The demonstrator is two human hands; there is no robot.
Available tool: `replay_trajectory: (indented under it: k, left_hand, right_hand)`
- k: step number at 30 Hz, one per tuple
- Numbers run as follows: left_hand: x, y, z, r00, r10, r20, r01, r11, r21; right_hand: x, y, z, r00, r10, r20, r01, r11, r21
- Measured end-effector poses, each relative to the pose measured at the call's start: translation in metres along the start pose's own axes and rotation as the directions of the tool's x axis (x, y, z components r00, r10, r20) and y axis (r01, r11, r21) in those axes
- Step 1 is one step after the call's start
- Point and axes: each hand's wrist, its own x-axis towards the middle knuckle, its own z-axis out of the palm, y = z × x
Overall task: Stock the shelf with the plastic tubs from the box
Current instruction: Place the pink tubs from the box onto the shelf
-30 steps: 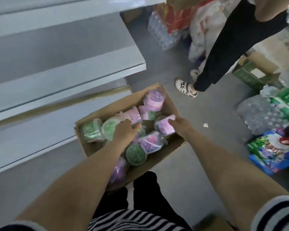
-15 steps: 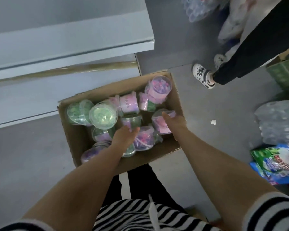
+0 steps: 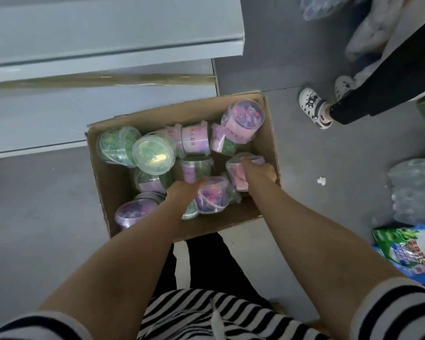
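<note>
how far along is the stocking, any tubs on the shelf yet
Done: nothing visible; the shelf holds nothing in view. In hand: the right hand grips a pink tub in the box; the left hand touches a purple tub, grip unclear. Left: all the tubs, about a dozen.

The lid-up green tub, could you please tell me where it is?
Head view: the lid-up green tub lies in the box's left half, beside another green tub.

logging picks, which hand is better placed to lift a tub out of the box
Right, likely: the right hand curls over a pink-labelled tub; the left hand shows no clear grip.
</note>
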Motion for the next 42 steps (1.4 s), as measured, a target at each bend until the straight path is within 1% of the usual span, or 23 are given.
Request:
replay_trajectory:
  k: [1, 2, 5, 8, 11, 15, 17, 19, 23, 25, 28, 30, 32, 33, 36, 38, 42]
  left_hand:
    - [0.0, -0.002, -0.001, 0.999, -0.03, 0.017, 0.031, 0.995, -0.099]
    - [0.001, -0.003, -0.002, 0.997, -0.066, 0.047, 0.073, 0.985, -0.157]
    - [-0.008, -0.01, -0.003, 0.979, -0.13, 0.159, 0.167, 0.954, -0.25]
    - [-0.018, -0.018, -0.004, 0.967, -0.133, 0.219, 0.203, 0.918, -0.341]
    - [-0.027, -0.029, -0.014, 0.959, -0.097, 0.267, 0.208, 0.88, -0.427]
    - [-0.032, -0.052, -0.036, 0.966, 0.004, 0.259, 0.141, 0.831, -0.538]
    - [-0.041, -0.064, -0.05, 0.966, 0.052, 0.254, 0.118, 0.783, -0.611]
    - [-0.051, -0.078, -0.067, 0.963, 0.106, 0.249, 0.093, 0.734, -0.672]
    - [-0.068, -0.122, -0.11, 0.956, 0.217, 0.195, -0.02, 0.715, -0.698]
    - [-0.081, -0.147, -0.14, 0.95, 0.267, 0.161, -0.068, 0.681, -0.729]
    - [-0.107, -0.186, -0.196, 0.919, 0.384, 0.092, -0.179, 0.613, -0.77]
    - [-0.126, -0.211, -0.237, 0.895, 0.446, 0.003, -0.277, 0.56, -0.781]
    - [-0.151, -0.233, -0.28, 0.873, 0.48, -0.09, -0.355, 0.496, -0.792]
    - [-0.165, -0.243, -0.302, 0.86, 0.493, -0.132, -0.389, 0.465, -0.795]
    - [-0.208, -0.265, -0.357, 0.807, 0.542, -0.237, -0.48, 0.365, -0.798]
    - [-0.231, -0.273, -0.391, 0.77, 0.564, -0.299, -0.526, 0.297, -0.797]
    - [-0.265, -0.281, -0.446, 0.712, 0.573, -0.405, -0.596, 0.19, -0.78]
  right_hand:
    - [0.0, 0.0, 0.002, 1.0, -0.002, 0.006, 0.002, 1.0, 0.0]
    - [0.002, 0.001, 0.003, 1.0, 0.008, 0.013, -0.009, 1.0, 0.022]
    - [-0.001, 0.008, 0.003, 0.997, 0.058, 0.041, -0.063, 0.989, 0.134]
    - [-0.01, 0.018, 0.001, 0.995, 0.071, 0.075, -0.084, 0.976, 0.2]
    - [-0.026, 0.028, 0.003, 0.991, 0.095, 0.096, -0.121, 0.941, 0.317]
    - [-0.048, 0.043, 0.014, 0.994, 0.045, 0.101, -0.08, 0.921, 0.382]
    - [-0.065, 0.047, 0.022, 0.998, 0.006, 0.059, -0.032, 0.884, 0.466]
    - [-0.088, 0.052, 0.03, 0.999, -0.035, 0.016, 0.022, 0.861, 0.509]
    - [-0.147, 0.058, 0.047, 0.994, -0.105, -0.03, 0.101, 0.775, 0.624]
    - [-0.177, 0.057, 0.055, 0.981, -0.195, -0.019, 0.16, 0.741, 0.652]
    - [-0.217, 0.049, 0.072, 0.938, -0.344, 0.03, 0.238, 0.707, 0.666]
    - [-0.262, 0.036, 0.08, 0.895, -0.443, 0.05, 0.269, 0.625, 0.733]
    - [-0.316, 0.022, 0.087, 0.855, -0.513, 0.078, 0.262, 0.556, 0.789]
    - [-0.341, 0.015, 0.091, 0.822, -0.562, 0.09, 0.272, 0.527, 0.805]
    - [-0.406, -0.009, 0.099, 0.682, -0.724, 0.103, 0.322, 0.424, 0.846]
    - [-0.446, -0.026, 0.098, 0.629, -0.773, 0.086, 0.346, 0.378, 0.859]
    - [-0.516, -0.063, 0.088, 0.549, -0.833, 0.068, 0.394, 0.33, 0.858]
